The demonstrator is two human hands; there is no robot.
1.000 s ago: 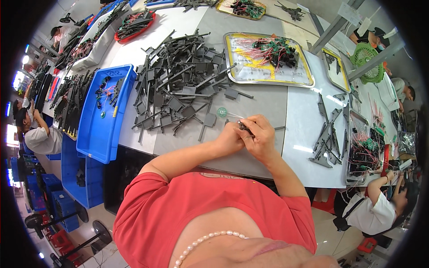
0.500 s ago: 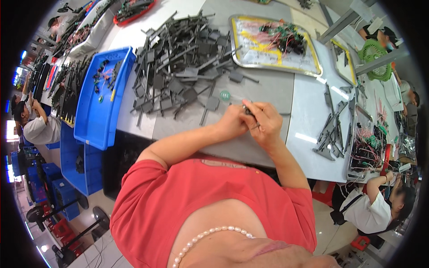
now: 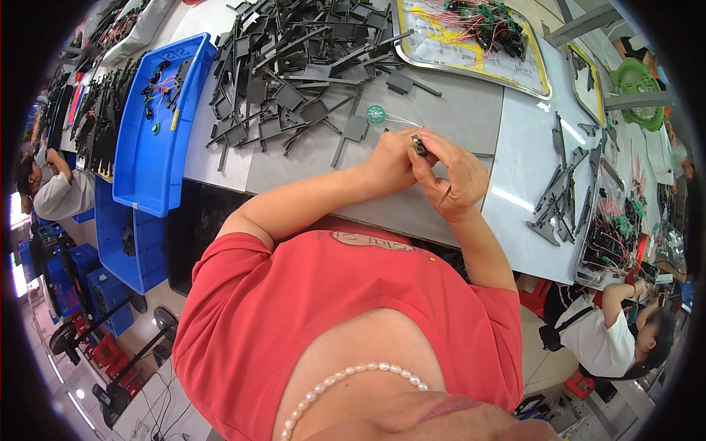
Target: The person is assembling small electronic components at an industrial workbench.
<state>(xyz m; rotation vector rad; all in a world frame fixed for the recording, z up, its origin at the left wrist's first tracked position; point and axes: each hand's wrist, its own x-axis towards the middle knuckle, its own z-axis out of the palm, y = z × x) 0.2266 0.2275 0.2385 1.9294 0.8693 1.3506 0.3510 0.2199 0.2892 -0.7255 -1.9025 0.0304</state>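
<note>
Small dark part (image 3: 418, 143), pinched between both hands.
Left hand (image 3: 393, 158) and right hand (image 3: 456, 180) closed on it, above grey mat's (image 3: 471, 117) near edge; black plastic pieces (image 3: 294, 66) heaped beyond.

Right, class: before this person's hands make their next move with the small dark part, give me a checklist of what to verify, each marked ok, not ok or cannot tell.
1. Both hands on the part: ok. The left hand and right hand meet on the small dark part.
2. Grip secure: cannot tell; the fingers hide most of it.
3. Hands over the grey mat: ok.
4. Green disc lies apart from the hands: ok.
5. Supply nearby: ok. The pile of black plastic pieces lies just beyond the hands.
6. Thin pin-like piece in the right hand: cannot tell what it is.
</note>
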